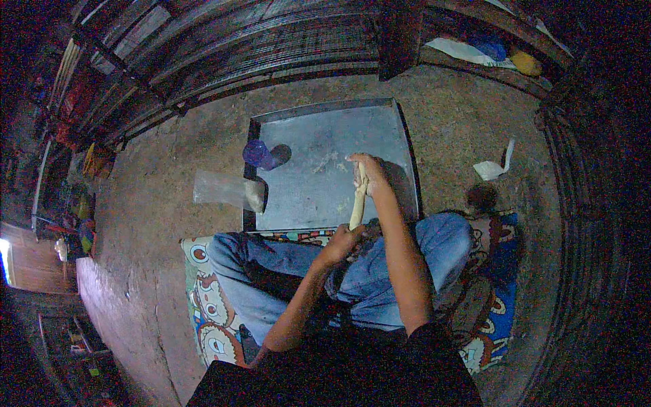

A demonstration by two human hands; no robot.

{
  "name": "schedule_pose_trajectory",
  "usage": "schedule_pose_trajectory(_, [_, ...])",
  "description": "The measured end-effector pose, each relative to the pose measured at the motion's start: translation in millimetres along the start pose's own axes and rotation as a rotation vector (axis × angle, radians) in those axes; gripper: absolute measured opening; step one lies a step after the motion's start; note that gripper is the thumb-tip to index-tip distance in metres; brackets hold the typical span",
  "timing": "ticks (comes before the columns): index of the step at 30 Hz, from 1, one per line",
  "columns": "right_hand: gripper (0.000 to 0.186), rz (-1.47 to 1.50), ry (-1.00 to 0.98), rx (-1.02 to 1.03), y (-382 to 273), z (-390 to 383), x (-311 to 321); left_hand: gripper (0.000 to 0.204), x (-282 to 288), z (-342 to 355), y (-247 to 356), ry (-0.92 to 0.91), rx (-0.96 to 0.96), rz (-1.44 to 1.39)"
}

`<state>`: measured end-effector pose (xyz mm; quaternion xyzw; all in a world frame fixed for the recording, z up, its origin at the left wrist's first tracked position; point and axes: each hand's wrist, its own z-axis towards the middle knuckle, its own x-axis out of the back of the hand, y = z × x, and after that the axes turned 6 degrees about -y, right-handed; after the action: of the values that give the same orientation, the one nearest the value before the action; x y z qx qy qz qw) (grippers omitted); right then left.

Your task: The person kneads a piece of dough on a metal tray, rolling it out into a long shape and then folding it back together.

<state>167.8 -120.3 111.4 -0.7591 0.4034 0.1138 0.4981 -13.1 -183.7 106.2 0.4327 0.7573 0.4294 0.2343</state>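
A pale, rope-like length of dough (357, 207) stretches between my two hands above the near right part of a shallow metal tray (319, 203). My left hand (341, 245) is closed round its lower end, just over the tray's near edge. Farther off, my right hand (369, 173) grips the upper end, where the dough looks folded or twisted against the palm and fingers. Small pale crumbs (329, 163) lie scattered on the tray. At the tray's left side is a purple, see-through cup (257, 154).
A clear plastic bag (224, 190) with something pale in it overlaps the tray's left rim. To the right, a white scoop-like thing (494, 167) rests on the concrete floor (461, 122). My crossed legs in jeans are on a cartoon-patterned mat (210, 298). Wooden slatted furniture (271, 47) stands beyond.
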Motion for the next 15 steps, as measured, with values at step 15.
schedule_pose_trajectory(15, [0.025,-0.011,0.011,0.066,3,3,3,0.042,-10,-18,23,0.027,0.021,-0.05])
